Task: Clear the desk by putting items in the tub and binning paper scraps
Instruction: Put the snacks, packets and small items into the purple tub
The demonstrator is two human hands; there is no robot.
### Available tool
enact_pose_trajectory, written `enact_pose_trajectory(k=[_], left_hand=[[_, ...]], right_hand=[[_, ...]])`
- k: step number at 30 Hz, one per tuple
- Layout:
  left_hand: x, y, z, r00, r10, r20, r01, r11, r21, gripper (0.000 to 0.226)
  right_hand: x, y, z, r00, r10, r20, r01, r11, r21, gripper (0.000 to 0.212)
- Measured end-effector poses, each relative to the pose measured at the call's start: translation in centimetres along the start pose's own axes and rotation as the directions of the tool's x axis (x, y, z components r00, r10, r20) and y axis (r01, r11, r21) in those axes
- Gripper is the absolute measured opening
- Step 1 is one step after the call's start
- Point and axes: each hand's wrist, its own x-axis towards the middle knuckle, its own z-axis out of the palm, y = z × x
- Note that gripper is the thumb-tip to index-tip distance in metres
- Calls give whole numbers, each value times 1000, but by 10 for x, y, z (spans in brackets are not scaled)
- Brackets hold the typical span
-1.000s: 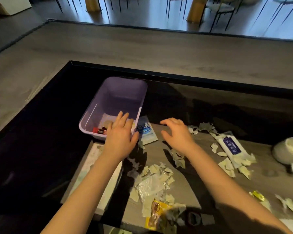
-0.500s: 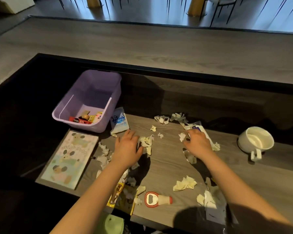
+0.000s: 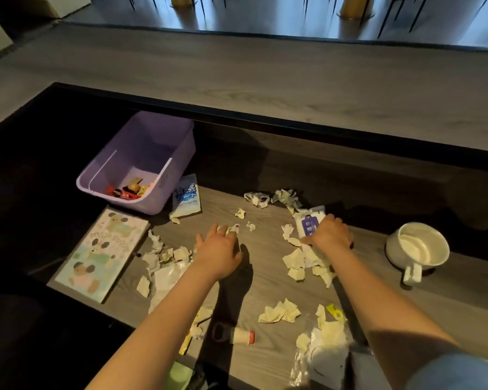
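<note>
Mid-clearing: an item is being picked for stowing.

The left hand (image 3: 219, 254) is laid flat, fingers (image 3: 214, 230) spread over torn cream paper scraps (image 3: 279, 311); the right hand (image 3: 330, 235) is curled round the white, purple-labelled wipes packet (image 3: 307, 218) on the grey wood-grain surface (image 3: 265, 266). The lilac plastic tub (image 3: 181, 153) stands far left; a lift across to it is judged next.

"Hello Puppy" on booklet (image 3: 100, 250)

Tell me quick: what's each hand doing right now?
Left hand: open, fingers resting on a paper scrap.
Right hand: gripping the wet-wipes pack.
</note>
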Motion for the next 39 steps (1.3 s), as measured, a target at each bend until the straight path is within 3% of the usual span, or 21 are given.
enact_pose_trajectory(k=[2, 6, 10, 12, 15, 18, 20, 22, 24, 27, 30, 32, 35, 39], left_hand=[[1, 9, -1, 998, 24, -55, -26, 999, -24, 52], [3, 27, -1, 988, 45, -148, -66, 987, -146, 52], [2, 41, -3, 977, 14, -211, -100, 910, -403, 50], [-1, 45, -6, 979, -26, -201, -95, 816, -570, 51], [-12, 49, -15, 991, -59, -122, -66, 571, -818, 53], [-24, 50, -21, 997, -35, -68, -52, 350, -935, 41], [-29, 46, -19, 996, -61, -60, -43, 252, -967, 27], [-31, 39, -16, 991, -115, -70, -46, 201, -979, 30], [-37, 32, -13, 987, -140, -79, -46, 223, -974, 30], [-46, 24, -12, 982, -153, -108, -57, 302, -952, 23], [-52, 11, -8, 978, -155, -137, -39, 513, -858, 30], [-54, 3, -3, 983, -122, -136, -32, 616, -787, 32], [-58, -7, 4, 990, -80, -120, -33, 684, -729, 34], [-63, -18, 10, 989, -88, -122, -21, 724, -690, 30]], right_hand=[[5, 1, 1, 1000, 16, 25, -19, 993, 116, 81], [5, 3, -3, 997, -82, 13, 74, 947, 311, 44], [-15, 1, -19, 981, -148, -127, 193, 830, 523, 34], [-32, -4, -30, 965, -206, -162, 261, 725, 638, 28], [-62, -15, -42, 937, -340, -78, 267, 555, 788, 21], [-88, -30, -41, 880, -472, -48, 320, 516, 795, 16], [-99, -40, -34, 851, -523, -47, 361, 518, 775, 11], [-106, -47, -25, 836, -547, -41, 371, 509, 777, 11], [-110, -51, -20, 835, -549, -26, 353, 500, 791, 17], [-113, -55, -14, 857, -514, -38, 333, 496, 802, 41], [-112, -58, -8, 847, -515, -127, 441, 550, 709, 57], [-112, -59, -1, 806, -562, -188, 548, 587, 596, 48], [-114, -61, 10, 780, -588, -212, 600, 609, 519, 20], [-112, -65, 25, 844, -502, -190, 520, 676, 522, 7]])
